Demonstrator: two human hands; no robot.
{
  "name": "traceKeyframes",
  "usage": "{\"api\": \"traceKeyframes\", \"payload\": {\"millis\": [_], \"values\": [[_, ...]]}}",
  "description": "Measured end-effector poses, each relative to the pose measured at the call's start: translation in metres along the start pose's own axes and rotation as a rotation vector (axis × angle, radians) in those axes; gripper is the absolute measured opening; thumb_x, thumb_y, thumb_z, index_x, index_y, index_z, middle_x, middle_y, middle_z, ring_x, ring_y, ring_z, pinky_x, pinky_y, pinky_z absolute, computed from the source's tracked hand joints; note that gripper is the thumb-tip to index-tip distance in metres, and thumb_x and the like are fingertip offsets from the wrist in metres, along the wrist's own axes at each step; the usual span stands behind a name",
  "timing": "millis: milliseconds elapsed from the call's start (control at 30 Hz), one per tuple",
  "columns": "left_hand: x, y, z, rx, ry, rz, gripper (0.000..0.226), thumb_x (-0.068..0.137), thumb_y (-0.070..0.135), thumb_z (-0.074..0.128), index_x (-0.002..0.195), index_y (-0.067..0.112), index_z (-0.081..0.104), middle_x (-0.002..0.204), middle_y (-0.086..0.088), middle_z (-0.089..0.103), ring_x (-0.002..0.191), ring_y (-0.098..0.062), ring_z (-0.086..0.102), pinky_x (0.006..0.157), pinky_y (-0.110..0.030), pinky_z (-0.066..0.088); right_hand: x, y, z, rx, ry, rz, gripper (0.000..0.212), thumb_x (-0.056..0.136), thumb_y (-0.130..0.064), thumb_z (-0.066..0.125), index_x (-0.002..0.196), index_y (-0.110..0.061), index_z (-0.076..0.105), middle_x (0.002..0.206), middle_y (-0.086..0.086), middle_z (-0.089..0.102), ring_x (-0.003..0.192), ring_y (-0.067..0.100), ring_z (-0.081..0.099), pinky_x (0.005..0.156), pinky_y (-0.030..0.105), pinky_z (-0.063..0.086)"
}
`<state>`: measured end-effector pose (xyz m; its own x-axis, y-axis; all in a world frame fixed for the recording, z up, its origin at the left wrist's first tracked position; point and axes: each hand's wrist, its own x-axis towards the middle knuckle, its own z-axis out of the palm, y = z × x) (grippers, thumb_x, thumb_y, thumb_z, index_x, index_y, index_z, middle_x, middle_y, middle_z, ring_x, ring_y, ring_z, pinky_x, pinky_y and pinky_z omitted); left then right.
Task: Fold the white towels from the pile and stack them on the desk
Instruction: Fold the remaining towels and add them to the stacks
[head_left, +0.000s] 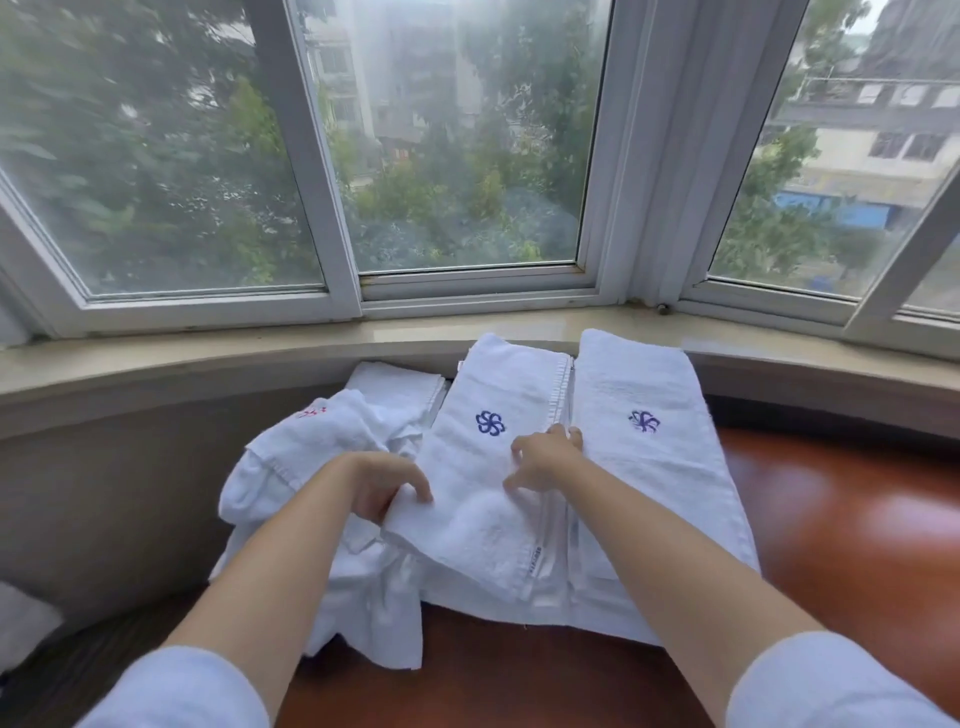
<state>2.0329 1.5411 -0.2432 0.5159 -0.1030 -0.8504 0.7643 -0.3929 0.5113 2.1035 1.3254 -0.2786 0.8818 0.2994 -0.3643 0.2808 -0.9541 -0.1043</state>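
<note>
- Loose pile (311, 467), far left of the bench (831, 519): white towels, crumpled, one with a red mark, hanging partly over the bench's left edge. We judge them light, limp and not fragile; best taken by a hem or corner, since a fistful from the middle would only bunch up.
- Small folded towel (400, 387), behind the pile, against the window ledge (156, 358).
- Left hand (382, 483): we see its grip pinching the left edge of the middle towel, thumb under the cloth and fingers on top.
- Middle towel (483, 499): folded long, blue flower mark facing up, its near end overhanging. Soft and thick; we judge that it will sag unless held at two edges.
- Right hand (545, 457): grip apart, fingers spread and pressing flat along the towel's right hem.
- Right towel (644, 467): folded, blue mark up, touching the middle one along the hems.
</note>
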Motion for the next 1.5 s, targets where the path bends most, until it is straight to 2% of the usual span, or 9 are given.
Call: {"api": "traceKeyframes", "payload": {"millis": [233,400,533,700,867,1000,1067,1333,1500], "values": [[0.001,-0.008,0.014,-0.145,0.170,0.092,0.015,0.096,0.009,0.052,0.109,0.003,0.056,0.084,-0.009,0.066,0.059,-0.017,0.064,0.045,-0.021,0.051,-0.040,-0.011,0.013,0.004,-0.065,-0.077,0.059,0.087,-0.064,0.047,0.131,-0.024,0.047,0.128,0.003,0.057,0.127,0.028,0.040,0.103,0.047,0.022],[0.001,-0.016,0.028,-0.320,0.280,0.206,0.016,0.097,0.005,0.048,0.112,0.005,0.053,0.084,-0.011,0.060,0.068,-0.019,0.058,0.040,-0.022,0.051,-0.072,-0.023,0.025,0.167,-0.087,-0.119,0.077,0.079,-0.083,0.033,0.129,-0.026,0.050,0.134,0.000,0.054,0.125,0.025,0.048,0.100,0.043,0.033],[-0.008,-0.016,0.038,-0.550,0.270,0.286,0.016,0.097,-0.006,0.041,0.089,-0.003,0.056,0.078,-0.014,0.057,0.056,-0.024,0.061,0.032,-0.026,0.048,-0.095,-0.036,0.041,0.092,-0.059,-0.187,0.103,0.073,-0.079,0.052,0.151,-0.021,0.018,0.145,0.003,0.042,0.131,0.027,0.042,0.104,0.046,0.034],[-0.019,-0.008,0.044,-0.636,0.286,0.359,0.016,0.091,-0.012,0.047,0.086,-0.001,0.057,0.073,-0.015,0.060,0.037,-0.018,0.061,0.032,-0.025,0.048,-0.110,-0.040,0.031,-0.049,0.322,-0.134,0.043,0.084,-0.002,0.047,0.125,-0.015,0.044,0.114,0.008,0.062,0.105,0.030,0.059,0.080,0.035,0.036],[-0.035,-0.002,0.045,-0.545,0.341,0.479,0.040,0.087,-0.005,0.062,0.118,0.017,0.050,0.084,-0.010,0.060,0.063,-0.019,0.059,0.039,-0.020,0.051,-0.115,-0.030,-0.031,-0.015,0.759,-0.085,0.037,0.078,-0.008,0.049,0.113,-0.017,0.057,0.105,0.004,0.067,0.102,0.027,0.057,0.089,0.035,0.029],[-0.037,-0.026,0.055,-0.197,0.277,0.289,0.034,0.090,-0.003,0.055,0.116,0.017,0.052,0.093,-0.007,0.052,0.066,-0.021,0.059,0.043,-0.024,0.054,-0.121,-0.023,-0.017,-0.006,0.151,-0.067,0.029,0.088,-0.046,0.051,0.103,-0.023,0.059,0.112,-0.002,0.064,0.109,0.022,0.056,0.094,0.036,0.032],[-0.039,-0.041,0.059,-0.029,0.165,0.166,0.032,0.092,-0.001,0.052,0.116,0.021,0.052,0.101,-0.010,0.046,0.070,-0.024,0.061,0.048,-0.026,0.056,-0.124,-0.023,0.010,-0.089,-0.142,0.000,0.059,0.083,-0.075,0.040,0.079,-0.018,0.055,0.097,-0.001,0.060,0.094,0.022,0.053,0.087,0.037,0.036],[-0.037,-0.050,0.046,0.054,0.167,0.212,0.056,0.096,0.006,0.051,0.146,0.025,0.033,0.092,-0.009,0.052,0.075,-0.024,0.069,0.058,-0.027,0.057,-0.112,-0.027,0.028,-0.113,0.133,-0.074,0.049,0.092,-0.057,0.046,0.125,-0.020,0.054,0.119,0.002,0.059,0.112,0.026,0.054,0.090,0.039,0.038],[-0.028,-0.061,0.040,0.094,0.162,0.265,0.058,0.094,0.015,0.061,0.145,0.025,0.035,0.093,-0.010,0.060,0.070,-0.019,0.070,0.063,-0.026,0.055,-0.102,-0.036,0.037,-0.209,0.042,-0.074,0.041,0.089,-0.055,0.052,0.074,-0.017,0.051,0.090,-0.001,0.058,0.091,0.024,0.055,0.085,0.039,0.034]]}}
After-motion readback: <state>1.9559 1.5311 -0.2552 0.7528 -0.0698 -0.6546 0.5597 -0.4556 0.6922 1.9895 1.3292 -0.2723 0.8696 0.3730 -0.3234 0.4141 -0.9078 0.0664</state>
